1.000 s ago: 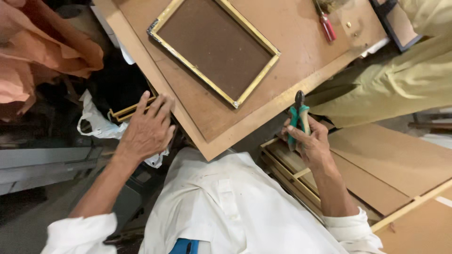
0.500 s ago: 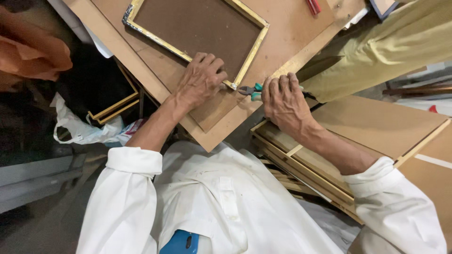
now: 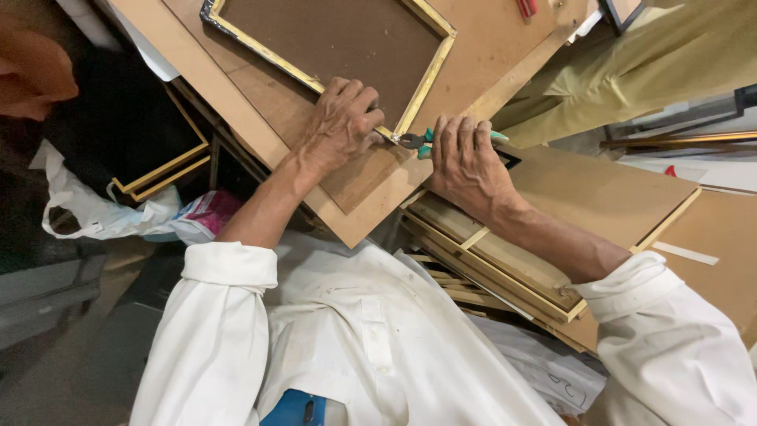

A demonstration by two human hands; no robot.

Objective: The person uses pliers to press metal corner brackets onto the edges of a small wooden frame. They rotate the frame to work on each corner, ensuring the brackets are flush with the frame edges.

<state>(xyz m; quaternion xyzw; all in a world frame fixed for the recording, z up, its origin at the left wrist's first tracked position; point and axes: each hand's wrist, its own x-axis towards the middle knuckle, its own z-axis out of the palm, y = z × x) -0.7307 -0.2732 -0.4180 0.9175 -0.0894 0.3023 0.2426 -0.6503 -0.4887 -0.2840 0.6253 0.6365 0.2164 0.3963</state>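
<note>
A gold-edged picture frame (image 3: 430, 75) lies face down on a brown board (image 3: 260, 95), its brown backing (image 3: 331, 39) up. My left hand (image 3: 341, 122) presses flat on the frame's near corner. My right hand (image 3: 467, 162) grips green-handled pliers (image 3: 422, 140), whose jaws touch the frame's corner right beside my left fingers. Both arms wear white sleeves.
Stacked boards and frame strips (image 3: 505, 260) lie under my right forearm. A gold-trimmed frame (image 3: 162, 170) and a white plastic bag (image 3: 102, 213) sit at the left. Another person in olive clothing (image 3: 631, 71) stands at the upper right. A red tool (image 3: 527, 8) rests on the board's far side.
Both hands came up from the board's edge onto the frame's near corner. The pliers went from upright in my right hand to jaws against the frame. The view moved closer.
</note>
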